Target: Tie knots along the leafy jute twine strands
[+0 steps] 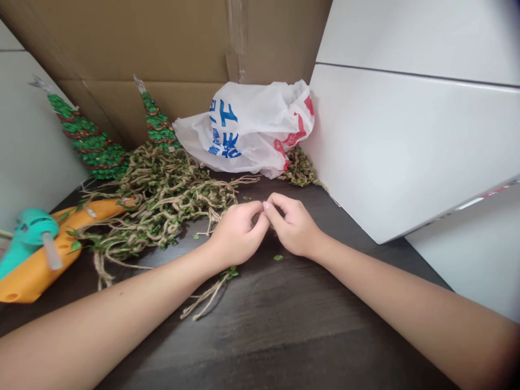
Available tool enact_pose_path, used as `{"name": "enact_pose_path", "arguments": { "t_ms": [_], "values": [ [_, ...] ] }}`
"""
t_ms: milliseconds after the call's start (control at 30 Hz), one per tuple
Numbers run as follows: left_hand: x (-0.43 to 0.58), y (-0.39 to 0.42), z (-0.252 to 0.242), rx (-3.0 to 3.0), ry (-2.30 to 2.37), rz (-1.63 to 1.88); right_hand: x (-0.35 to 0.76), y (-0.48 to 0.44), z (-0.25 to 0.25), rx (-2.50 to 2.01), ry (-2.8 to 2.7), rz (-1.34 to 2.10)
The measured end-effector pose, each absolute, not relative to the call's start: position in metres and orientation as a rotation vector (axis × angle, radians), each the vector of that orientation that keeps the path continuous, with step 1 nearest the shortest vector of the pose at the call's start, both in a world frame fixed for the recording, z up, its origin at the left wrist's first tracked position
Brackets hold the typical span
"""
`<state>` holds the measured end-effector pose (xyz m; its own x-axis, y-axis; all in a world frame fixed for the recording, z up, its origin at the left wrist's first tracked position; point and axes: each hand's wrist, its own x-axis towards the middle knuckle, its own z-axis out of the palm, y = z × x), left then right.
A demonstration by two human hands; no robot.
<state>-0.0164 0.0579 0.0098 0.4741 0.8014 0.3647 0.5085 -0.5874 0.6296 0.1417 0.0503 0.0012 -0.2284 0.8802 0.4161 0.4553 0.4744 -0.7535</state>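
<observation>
My left hand [239, 230] and my right hand [293, 225] meet at the fingertips above the dark table, both closed in a pinch. Between them a little of a leafy twine strand shows; most of it is hidden by the fingers. From under my left hand two loose ends of leafy twine [209, 295] trail toward me. To the left of my hands lies a large tangled heap of jute twine garland with small green leaves [162, 195]. A single fallen leaf [278, 257] rests on the table below my right hand.
A teal glue gun [30, 238] lies against an orange plastic piece [52, 260] at left. Two green tinsel trees [91, 141] stand behind the heap. A white plastic bag [252, 122] lies before cardboard [154, 43]. More leafy twine [299, 169] sits by a white box [390, 141].
</observation>
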Motion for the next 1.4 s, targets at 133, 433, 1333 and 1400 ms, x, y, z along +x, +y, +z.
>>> {"name": "enact_pose_path", "arguments": {
  "t_ms": [133, 433, 1333, 1400],
  "values": [
    [-0.0161, 0.0582, 0.0099, 2.294, 1.091, 0.903, 0.1416, 0.0506, 0.0009, -1.134, -1.858, 0.61],
    [-0.0165, 0.0579, 0.0097, 2.29, 1.092, 0.896, 0.1418, 0.0502, 0.0016, -1.13, -1.856, 0.621],
    [-0.0162, 0.058, 0.0098, 2.301, 1.096, 0.897, 0.1418, 0.0504, 0.0011, -1.142, -1.862, 0.618],
    [-0.0161, 0.058, 0.0097, 2.298, 1.096, 0.9, 0.1421, 0.0502, 0.0008, -1.129, -1.86, 0.617]
  ]
}}
